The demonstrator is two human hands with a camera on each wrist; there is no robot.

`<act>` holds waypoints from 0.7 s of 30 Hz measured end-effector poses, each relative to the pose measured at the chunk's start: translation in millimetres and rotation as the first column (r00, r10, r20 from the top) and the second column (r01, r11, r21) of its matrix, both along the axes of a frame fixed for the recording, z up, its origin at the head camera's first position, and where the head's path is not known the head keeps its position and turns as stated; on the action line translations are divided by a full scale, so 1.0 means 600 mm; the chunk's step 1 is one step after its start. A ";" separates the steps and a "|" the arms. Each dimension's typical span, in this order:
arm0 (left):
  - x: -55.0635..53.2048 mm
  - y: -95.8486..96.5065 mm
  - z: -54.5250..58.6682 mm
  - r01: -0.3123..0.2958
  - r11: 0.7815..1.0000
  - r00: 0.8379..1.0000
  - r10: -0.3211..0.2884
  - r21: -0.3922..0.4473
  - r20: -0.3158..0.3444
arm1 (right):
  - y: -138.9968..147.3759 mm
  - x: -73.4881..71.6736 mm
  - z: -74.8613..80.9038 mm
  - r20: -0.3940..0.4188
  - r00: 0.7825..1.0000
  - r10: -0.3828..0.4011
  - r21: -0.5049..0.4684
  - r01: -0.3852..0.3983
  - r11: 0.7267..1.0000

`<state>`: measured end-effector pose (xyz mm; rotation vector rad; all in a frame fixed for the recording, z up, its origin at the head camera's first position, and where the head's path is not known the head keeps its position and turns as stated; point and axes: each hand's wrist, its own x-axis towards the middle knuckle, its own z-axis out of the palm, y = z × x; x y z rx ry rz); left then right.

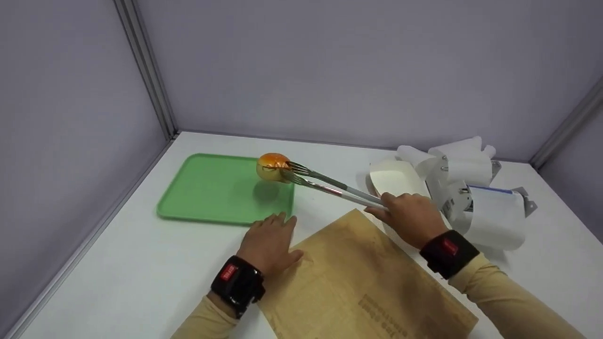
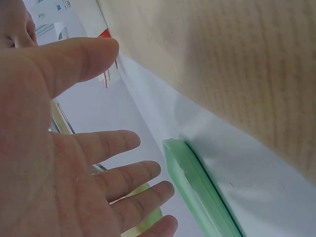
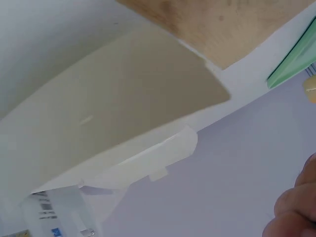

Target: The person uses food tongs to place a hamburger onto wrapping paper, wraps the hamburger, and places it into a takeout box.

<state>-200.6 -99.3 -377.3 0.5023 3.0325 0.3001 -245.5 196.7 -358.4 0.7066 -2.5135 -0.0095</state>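
On the white desk [image 1: 118, 268], the flat brown printed paper [image 1: 362, 282] could wrinkle or shift if the left hand [image 1: 271, 242] sweeps across it. The green rectangular plastic tray [image 1: 207, 188] could slide if that hand, fingers spread beside its near edge, nudges it. The right hand [image 1: 414, 216] grips the long metal tongs [image 1: 332, 190]; easing off could drop the round orange-topped bun [image 1: 271, 165], which 2 forked tips pinch above the tray's right side.
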 end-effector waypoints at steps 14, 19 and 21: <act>-0.013 -0.031 -0.007 0.002 1.000 1.000 -0.002 -0.007 -0.009 | 0.086 0.057 -0.016 -0.101 0.995 0.017 0.020 -0.015 1.000; -0.020 -0.043 -0.005 -0.003 1.000 1.000 0.004 0.010 -0.019 | 0.118 0.079 -0.023 -0.123 0.992 0.021 0.000 -0.021 1.000; -0.023 -0.049 -0.003 -0.007 1.000 1.000 0.008 0.014 -0.029 | 0.132 0.088 -0.026 -0.138 0.990 0.028 -0.007 -0.029 1.000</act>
